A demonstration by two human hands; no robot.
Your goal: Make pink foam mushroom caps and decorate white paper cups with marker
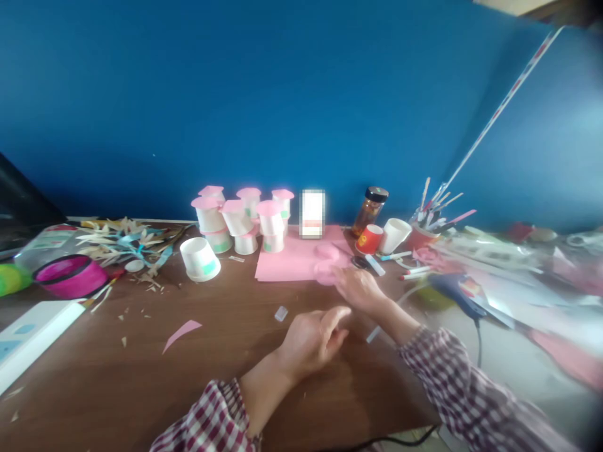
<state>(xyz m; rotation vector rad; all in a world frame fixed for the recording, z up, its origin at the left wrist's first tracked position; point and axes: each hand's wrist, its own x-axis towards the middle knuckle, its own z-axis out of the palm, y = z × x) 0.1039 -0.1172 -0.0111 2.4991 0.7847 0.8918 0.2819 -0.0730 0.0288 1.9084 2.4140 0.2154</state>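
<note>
My left hand (313, 339) hovers over the front of the brown table (226, 364). Its fingers curl loosely, the thumb stands apart from them, and nothing shows between them. Farther forward, my right hand (358, 290) reaches to the right front corner of a stack of pink paper (292, 260). Its fingertips meet a blurred pink thing with two rounded lobes (326, 271); whether they grip it is unclear. A small clear plastic piece (281, 313) lies left of my left hand, and a pink paper scrap (183, 334) farther left.
Stacked white paper cups (235, 220) with pink tops stand at the back; one cup (200, 258) sits alone. A jar (371, 210), a red cup (370, 239), a white cup (394, 235) and a blue glue gun (459, 294) are at right. Wood shavings (129, 242) lie left.
</note>
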